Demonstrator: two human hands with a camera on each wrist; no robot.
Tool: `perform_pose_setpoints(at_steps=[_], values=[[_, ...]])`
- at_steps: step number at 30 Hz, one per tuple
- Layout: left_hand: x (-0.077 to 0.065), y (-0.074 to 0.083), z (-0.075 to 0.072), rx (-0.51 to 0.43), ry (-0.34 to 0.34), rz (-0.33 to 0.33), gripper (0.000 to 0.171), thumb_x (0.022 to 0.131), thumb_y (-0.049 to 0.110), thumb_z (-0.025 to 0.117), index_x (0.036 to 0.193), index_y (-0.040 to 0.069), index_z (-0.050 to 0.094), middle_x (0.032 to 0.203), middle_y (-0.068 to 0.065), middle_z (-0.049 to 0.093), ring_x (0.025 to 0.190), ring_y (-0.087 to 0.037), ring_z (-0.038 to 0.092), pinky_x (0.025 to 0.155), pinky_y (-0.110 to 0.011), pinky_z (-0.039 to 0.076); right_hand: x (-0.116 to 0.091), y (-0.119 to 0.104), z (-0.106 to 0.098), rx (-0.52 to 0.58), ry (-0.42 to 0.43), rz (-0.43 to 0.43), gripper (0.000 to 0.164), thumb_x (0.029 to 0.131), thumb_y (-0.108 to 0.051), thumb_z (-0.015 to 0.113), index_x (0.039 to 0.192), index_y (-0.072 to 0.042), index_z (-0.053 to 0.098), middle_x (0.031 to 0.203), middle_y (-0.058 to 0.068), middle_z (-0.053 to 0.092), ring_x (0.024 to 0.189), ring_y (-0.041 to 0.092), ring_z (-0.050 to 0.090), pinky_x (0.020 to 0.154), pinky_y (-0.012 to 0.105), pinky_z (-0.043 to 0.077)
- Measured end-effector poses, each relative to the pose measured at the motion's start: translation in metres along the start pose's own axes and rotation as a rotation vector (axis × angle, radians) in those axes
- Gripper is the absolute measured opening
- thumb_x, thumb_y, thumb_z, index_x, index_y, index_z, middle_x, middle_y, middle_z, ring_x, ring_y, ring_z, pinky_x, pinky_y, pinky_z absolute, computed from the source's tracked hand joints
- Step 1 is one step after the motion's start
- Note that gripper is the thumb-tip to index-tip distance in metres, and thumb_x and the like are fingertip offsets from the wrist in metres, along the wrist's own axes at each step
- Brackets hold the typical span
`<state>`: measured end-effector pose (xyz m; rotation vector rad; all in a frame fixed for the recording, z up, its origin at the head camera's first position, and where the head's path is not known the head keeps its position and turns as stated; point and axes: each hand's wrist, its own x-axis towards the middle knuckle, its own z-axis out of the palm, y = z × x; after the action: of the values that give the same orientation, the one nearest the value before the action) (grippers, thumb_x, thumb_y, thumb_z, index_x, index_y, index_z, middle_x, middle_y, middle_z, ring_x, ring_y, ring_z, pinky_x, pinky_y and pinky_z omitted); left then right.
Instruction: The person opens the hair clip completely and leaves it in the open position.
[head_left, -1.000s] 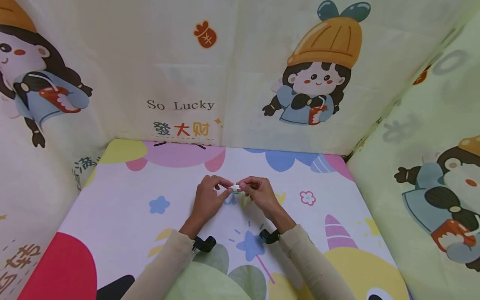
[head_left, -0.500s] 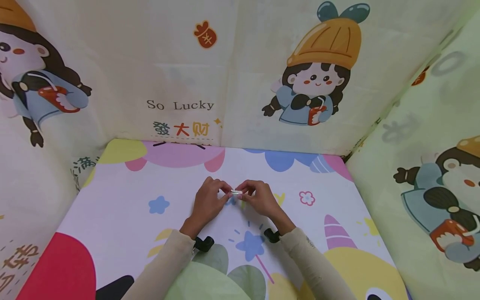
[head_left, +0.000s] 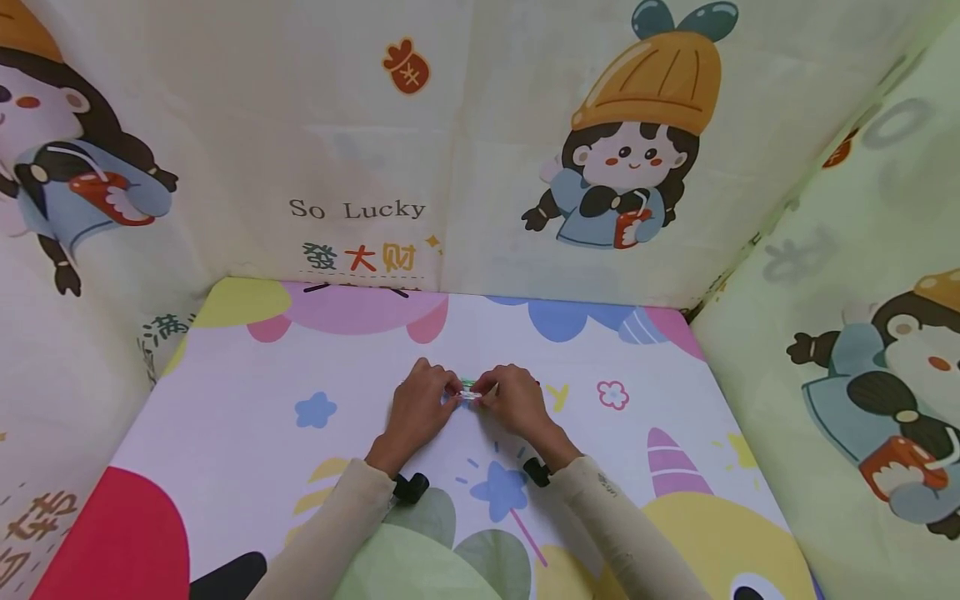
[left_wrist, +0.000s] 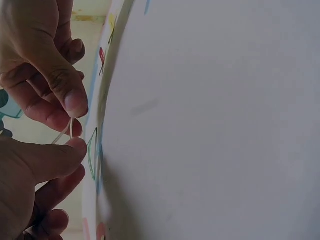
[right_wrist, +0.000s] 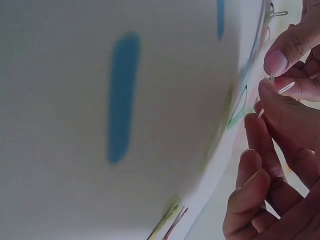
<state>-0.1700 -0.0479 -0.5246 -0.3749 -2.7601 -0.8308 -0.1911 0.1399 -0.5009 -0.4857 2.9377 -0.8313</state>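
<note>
At the bottom of the head view, two tan sleeves (head_left: 330, 521) are seen, one on each side of the middle. Below each hand, a small black thing (head_left: 410, 488) is worn on the wrist. The white table (head_left: 247, 417) is covered with painted shapes. A big red shape (head_left: 120, 533) is shown at the lower left of the frame, and a yellow shape (head_left: 712, 525) with an eye is shown at the lower right. A blue star (head_left: 498, 492) is painted between the arms.

A bit farther, near the middle of the frame, a thin white piece (right_wrist: 287, 88) is held between the left hand (head_left: 420, 404) and the right hand (head_left: 517, 404). It is pinched by the bent fingers of both hands. It cannot be told if it is one bit or two. Just past the fingers, a thin green loop (head_left: 467, 384) is seen. In the right wrist view, a thin red thing (right_wrist: 176, 223) is seen at the bottom.

At the far edge of the table, a pink shape (head_left: 367, 308) is painted. Behind it, the pale wall (head_left: 487, 208) is decorated with the words "So Lucky" (head_left: 357, 209) left of the middle and, at the upper right, a girl in an orange hat (head_left: 630, 167)
</note>
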Motion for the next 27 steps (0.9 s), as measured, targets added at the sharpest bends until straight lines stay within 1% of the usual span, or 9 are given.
perform_pose_setpoints(at_steps=[4, 9, 13, 18, 27], values=[[0.0009, 0.0005, 0.0026, 0.015, -0.022, -0.019, 0.015, 0.084, 0.017, 0.092, 0.095, 0.016, 0.081, 0.084, 0.002, 0.070, 0.086, -0.015, 0.050, 0.067, -0.030, 0.049, 0.0002, 0.0010, 0.0022, -0.007, 0.001, -0.016, 0.011, 0.087, -0.012, 0.087, 0.091, -0.021, 0.081, 0.087, -0.005, 0.076, 0.077, 0.010, 0.060, 0.070, 0.028, 0.050], [0.0015, 0.0023, 0.0037, 0.018, -0.054, -0.047, 0.015, 0.084, 0.017, 0.092, 0.094, 0.017, 0.081, 0.084, 0.001, 0.071, 0.086, -0.015, 0.049, 0.066, -0.030, 0.046, -0.0006, 0.0014, 0.0047, -0.002, -0.002, 0.011, 0.012, 0.086, -0.014, 0.089, 0.089, -0.021, 0.080, 0.085, -0.005, 0.077, 0.075, 0.010, 0.062, 0.069, 0.029, 0.051], [0.0016, 0.0031, 0.0047, 0.026, -0.067, -0.056, 0.014, 0.084, 0.016, 0.092, 0.093, 0.017, 0.081, 0.083, 0.002, 0.071, 0.086, -0.015, 0.049, 0.065, -0.030, 0.045, -0.0011, 0.0009, 0.0060, -0.006, -0.005, 0.040, 0.011, 0.086, -0.014, 0.089, 0.089, -0.021, 0.081, 0.085, -0.005, 0.076, 0.082, 0.013, 0.062, 0.074, 0.032, 0.050], [0.0023, 0.0036, 0.0050, 0.032, -0.083, -0.064, 0.014, 0.084, 0.017, 0.092, 0.092, 0.018, 0.081, 0.082, 0.002, 0.070, 0.085, -0.014, 0.049, 0.066, -0.029, 0.044, -0.0017, -0.0001, 0.0061, -0.016, -0.008, 0.049, 0.011, 0.084, -0.014, 0.090, 0.088, -0.020, 0.081, 0.084, -0.004, 0.076, 0.089, 0.016, 0.063, 0.080, 0.034, 0.050], [0.0026, 0.0047, 0.0017, 0.031, -0.118, -0.088, 0.011, 0.086, 0.019, 0.090, 0.094, 0.019, 0.082, 0.084, 0.002, 0.070, 0.087, -0.015, 0.050, 0.068, -0.029, 0.045, -0.0019, 0.0000, 0.0040, 0.003, -0.028, 0.059, 0.015, 0.082, -0.014, 0.092, 0.090, -0.020, 0.081, 0.084, -0.004, 0.075, 0.084, 0.014, 0.064, 0.075, 0.032, 0.052]])
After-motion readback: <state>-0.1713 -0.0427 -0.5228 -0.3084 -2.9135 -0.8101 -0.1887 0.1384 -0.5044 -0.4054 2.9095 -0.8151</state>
